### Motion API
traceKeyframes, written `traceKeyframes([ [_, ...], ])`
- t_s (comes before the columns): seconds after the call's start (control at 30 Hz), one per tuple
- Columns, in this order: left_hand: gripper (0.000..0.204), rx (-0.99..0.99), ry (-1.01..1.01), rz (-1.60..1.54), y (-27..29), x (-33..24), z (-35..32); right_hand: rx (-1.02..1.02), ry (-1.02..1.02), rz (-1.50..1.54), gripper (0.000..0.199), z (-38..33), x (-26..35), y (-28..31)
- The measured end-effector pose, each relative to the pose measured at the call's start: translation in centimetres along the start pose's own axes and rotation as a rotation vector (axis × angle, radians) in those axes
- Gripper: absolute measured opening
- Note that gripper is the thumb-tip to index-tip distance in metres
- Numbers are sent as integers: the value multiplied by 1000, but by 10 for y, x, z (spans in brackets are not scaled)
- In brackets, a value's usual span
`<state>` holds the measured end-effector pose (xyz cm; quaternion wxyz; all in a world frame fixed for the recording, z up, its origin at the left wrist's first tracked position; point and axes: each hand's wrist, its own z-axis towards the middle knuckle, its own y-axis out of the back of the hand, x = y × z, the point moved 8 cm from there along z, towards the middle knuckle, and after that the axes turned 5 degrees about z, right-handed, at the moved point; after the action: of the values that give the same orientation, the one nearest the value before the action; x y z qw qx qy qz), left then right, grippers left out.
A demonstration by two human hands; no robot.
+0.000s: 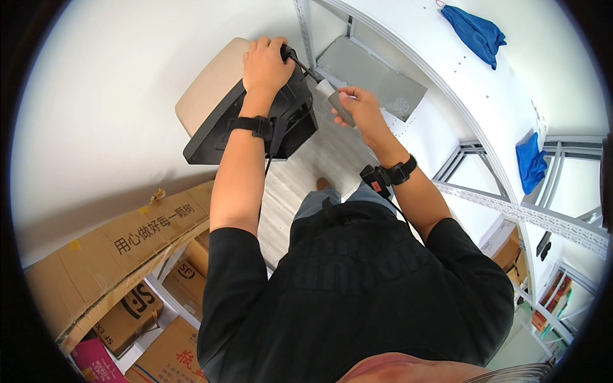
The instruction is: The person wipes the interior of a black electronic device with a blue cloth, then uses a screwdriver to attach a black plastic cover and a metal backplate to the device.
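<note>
My left hand (265,67) is at the top of a bulky black-framed object with a beige panel (214,83); its exact kind is unclear. Between that hand's thumb and forefinger shows the thick end of a thin black rod or cord (308,71). The rod slants down toward my right hand (361,112), which is closed round a flat grey-and-white piece (340,107) at its lower end. I cannot tell whether the two are joined. Each wrist wears a black strap with a small device.
A grey panel (377,73) lies in the white shelving ahead on the right. Blue cloth bags (476,35) hang or lie further right. Cardboard boxes (131,313) fill a shelf at lower left, under a long cardboard strip (96,262). Wood-look floor (287,198) lies below.
</note>
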<state>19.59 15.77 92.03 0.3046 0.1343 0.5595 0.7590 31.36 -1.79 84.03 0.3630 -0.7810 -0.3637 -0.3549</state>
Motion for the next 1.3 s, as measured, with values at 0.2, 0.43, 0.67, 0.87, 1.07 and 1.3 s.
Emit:
traceKeyframes([
  [0.2,34,0,3,-15,-2,2,0,-15,209,-409,29,-4,16,-8],
  [0.43,32,-57,-16,-19,3,0,1,98,-46,12,40,6,3,-4],
  [0.67,32,-56,-23,-51,5,0,0,58,64,-246,35,1,12,-9],
  [0.87,34,-42,-19,-71,4,2,2,164,-125,11,40,9,2,-6],
  [1.07,32,33,12,-80,-2,6,3,41,39,-228,33,3,14,-11],
  [1.3,31,-82,-50,-88,3,4,1,132,-101,19,40,8,4,-5],
])
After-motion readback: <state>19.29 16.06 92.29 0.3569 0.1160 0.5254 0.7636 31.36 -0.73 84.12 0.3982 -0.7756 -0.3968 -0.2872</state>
